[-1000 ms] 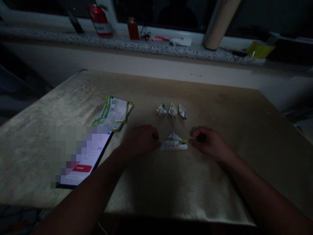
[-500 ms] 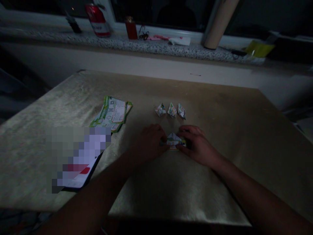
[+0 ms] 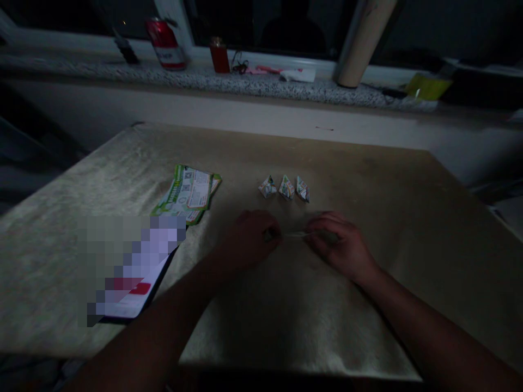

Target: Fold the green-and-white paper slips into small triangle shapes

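Observation:
Between my two hands is a folded piece of printed paper [image 3: 294,234], now seen edge-on as a thin pale strip. My left hand [image 3: 253,235] pinches its left end, fingers curled. At the other end, the thumb and fingers of my right hand [image 3: 335,239] close on the paper; their tips are slightly blurred. Just beyond my hands, three small folded paper pieces stand in a row: the left one [image 3: 268,187], the middle one [image 3: 286,188] and the right one [image 3: 303,189].
Left of my hands, green-and-white printed leaflets [image 3: 192,190] lie partly overlapped by a lit phone [image 3: 141,294], much of it pixelated. On the windowsill [image 3: 253,87] behind the table stand a red can [image 3: 165,46], a red bottle [image 3: 219,57] and a tan tube [image 3: 363,49].
The paper has been tipped from showing its printed, triangular face to edge-on. My right hand has turned and shifted slightly right. The three folded pieces keep their places.

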{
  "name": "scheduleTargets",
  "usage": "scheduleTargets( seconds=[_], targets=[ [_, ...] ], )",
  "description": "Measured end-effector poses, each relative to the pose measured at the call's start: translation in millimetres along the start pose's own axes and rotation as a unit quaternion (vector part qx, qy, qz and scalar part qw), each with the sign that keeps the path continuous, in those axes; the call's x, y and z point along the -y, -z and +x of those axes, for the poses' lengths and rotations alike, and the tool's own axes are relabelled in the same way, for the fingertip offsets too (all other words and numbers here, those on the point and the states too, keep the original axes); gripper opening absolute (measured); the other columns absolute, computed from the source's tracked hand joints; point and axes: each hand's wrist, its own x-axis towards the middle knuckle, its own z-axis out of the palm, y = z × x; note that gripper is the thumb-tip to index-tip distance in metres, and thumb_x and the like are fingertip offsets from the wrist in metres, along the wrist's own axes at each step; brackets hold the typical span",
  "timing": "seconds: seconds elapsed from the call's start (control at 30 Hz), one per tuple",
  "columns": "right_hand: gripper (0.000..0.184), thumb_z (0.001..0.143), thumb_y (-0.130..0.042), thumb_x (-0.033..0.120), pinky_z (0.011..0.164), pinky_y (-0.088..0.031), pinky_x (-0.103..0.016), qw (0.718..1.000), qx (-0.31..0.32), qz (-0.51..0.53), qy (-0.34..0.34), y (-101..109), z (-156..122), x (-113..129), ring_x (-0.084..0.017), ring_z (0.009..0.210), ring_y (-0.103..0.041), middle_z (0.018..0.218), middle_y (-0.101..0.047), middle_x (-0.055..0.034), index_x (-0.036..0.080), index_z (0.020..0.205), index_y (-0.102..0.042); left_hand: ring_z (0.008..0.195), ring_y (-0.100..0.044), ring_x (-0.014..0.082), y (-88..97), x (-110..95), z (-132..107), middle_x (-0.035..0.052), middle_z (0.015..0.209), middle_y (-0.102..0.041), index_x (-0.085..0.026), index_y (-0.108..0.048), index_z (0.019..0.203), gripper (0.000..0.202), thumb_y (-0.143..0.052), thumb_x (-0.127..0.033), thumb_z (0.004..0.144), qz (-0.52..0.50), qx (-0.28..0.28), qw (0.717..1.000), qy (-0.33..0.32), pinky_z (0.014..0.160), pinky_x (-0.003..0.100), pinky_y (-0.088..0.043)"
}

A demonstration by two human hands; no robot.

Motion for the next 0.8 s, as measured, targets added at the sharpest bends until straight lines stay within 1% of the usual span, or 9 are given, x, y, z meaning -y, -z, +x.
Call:
scheduleTargets(
  seconds=[0.03,0.1,0.17,0.27,0.33,0.47,0.57,0.7,0.8],
  targets=[
    [0.01,0.086,-0.065,0.012,0.084,-0.047,-0.038,1.0,0.0,-0.012,0.027,3,0,-1,-0.02,0.085,-0.065,0.086,-0.072,-0.0034,0.022,0.089,-0.068,0.09,-0.062,0.0182,0.6,0,0,0.0003,0.091,-0.069,-0.02,-0.069,0.087,0.004,-0.068,-0.023,0.085,0.004,-0.007,1.0,-0.02,0.089,0.034,-0.041],
    [0.015,0.087,-0.061,0.009,0.085,-0.047,-0.04,0.997,0.022,-0.032,0.072,9,-1,-3,-0.02,0.086,-0.065,0.089,-0.073,-0.0039,0.022,0.089,-0.068,0.094,-0.062,0.0185,0.6,2,-2,0.0006,0.094,-0.07,-0.02,-0.07,0.089,0.005,-0.067,-0.024,0.086,0.023,-0.006,0.998,-0.065,0.089,0.033,-0.04],
    [0.022,0.086,-0.057,0.005,0.086,-0.048,-0.04,0.992,0.072,-0.039,0.1,13,-3,-4,-0.021,0.089,-0.065,0.092,-0.073,-0.0044,0.022,0.093,-0.069,0.095,-0.062,0.0189,-0.1,3,-3,0.0009,0.095,-0.07,-0.02,-0.07,0.089,0.005,-0.068,-0.023,0.086,0.045,0.011,0.993,-0.109,0.089,0.034,-0.039],
    [0.029,0.084,-0.053,0.001,0.087,-0.05,-0.038,0.982,0.144,-0.037,0.116,14,-6,-2,-0.021,0.094,-0.065,0.099,-0.073,-0.0059,0.021,0.098,-0.07,0.093,-0.062,0.0189,0.3,4,-3,0.001,0.093,-0.069,-0.02,-0.07,0.088,0.003,-0.069,-0.021,0.085,0.073,0.044,0.985,-0.148,0.088,0.034,-0.039],
    [0.028,0.086,-0.053,0.003,0.087,-0.051,-0.038,0.979,0.162,-0.042,0.113,11,-7,3,-0.021,0.096,-0.066,0.101,-0.073,-0.0076,0.019,0.101,-0.07,0.092,-0.062,0.0185,1.5,4,-3,0.0014,0.092,-0.07,-0.019,-0.07,0.087,0.004,-0.067,-0.021,0.088,0.087,0.063,0.981,-0.159,0.088,0.034,-0.039],
    [0.015,0.093,-0.058,0.018,0.088,-0.052,-0.037,0.975,0.185,-0.051,0.107,2,-5,14,-0.022,0.095,-0.065,0.099,-0.072,-0.0085,0.018,0.103,-0.07,0.088,-0.062,0.0173,3.5,2,-4,0.0028,0.092,-0.07,-0.019,-0.072,0.089,0.015,-0.058,-0.02,0.094,0.1,0.098,0.976,-0.164,0.087,0.032,-0.041],
    [0.017,0.093,-0.063,0.029,0.09,-0.051,-0.039,0.972,0.201,-0.067,0.101,-3,-5,17,-0.023,0.096,-0.064,0.101,-0.072,-0.0086,0.018,0.103,-0.071,0.087,-0.062,0.0176,3.9,3,-5,0.0038,0.092,-0.07,-0.019,-0.073,0.088,0.02,-0.055,-0.02,0.096,0.103,0.119,0.975,-0.156,0.085,0.032,-0.041],
    [0.017,0.094,-0.063,0.029,0.09,-0.052,-0.039,0.97,0.204,-0.087,0.099,-5,-7,16,-0.023,0.099,-0.063,0.105,-0.071,-0.0086,0.019,0.104,-0.073,0.089,-0.062,0.019,1.7,7,-3,0.0035,0.092,-0.068,-0.021,-0.074,0.088,0.017,-0.059,-0.027,0.093,0.077,0.127,0.98,-0.129,0.084,0.033,-0.042],
    [0.016,0.094,-0.062,0.028,0.091,-0.052,-0.038,0.969,0.203,-0.092,0.103,-5,-8,17,-0.022,0.098,-0.063,0.104,-0.07,-0.0083,0.019,0.103,-0.073,0.088,-0.063,0.0195,-1.9,9,0,0.002,0.089,-0.07,-0.022,-0.075,0.088,0.014,-0.063,-0.029,0.088,0.04,0.123,0.988,-0.082,0.085,0.034,-0.042]
  ],
)
